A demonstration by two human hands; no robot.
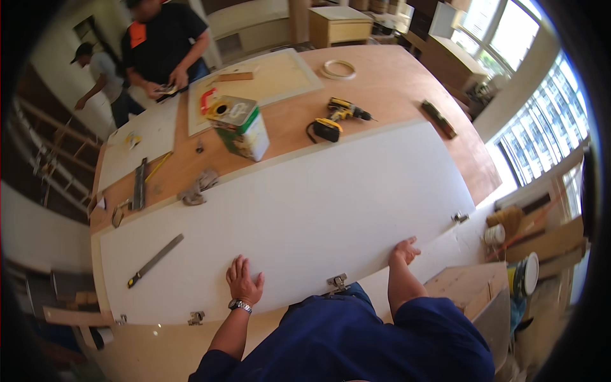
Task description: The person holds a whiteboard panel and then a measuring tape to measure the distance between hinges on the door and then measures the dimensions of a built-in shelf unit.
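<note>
A long white panel (305,210) lies flat across the wooden worktable (388,76). Several metal hinges, among them a middle hinge (338,281) and a right-end hinge (459,218), are along its near edge. My left hand (245,280) rests on the panel near that edge, fingers spread, a metal-banded watch on its wrist. Farther right, my right hand (404,251) touches the panel by the same edge with its fingers stretched out. Neither hand holds anything. To the left of my left hand, a flat file with a black and yellow handle (154,261) lies on the panel.
Beyond the panel stand a rectangular metal can (238,127), a yellow cordless drill (337,118), a grey rag (198,188) and a roll of edge banding (338,69). A person in a black shirt (167,44) handles something small at the far left; another person (102,83) is behind. Paint bucket (523,275) at right.
</note>
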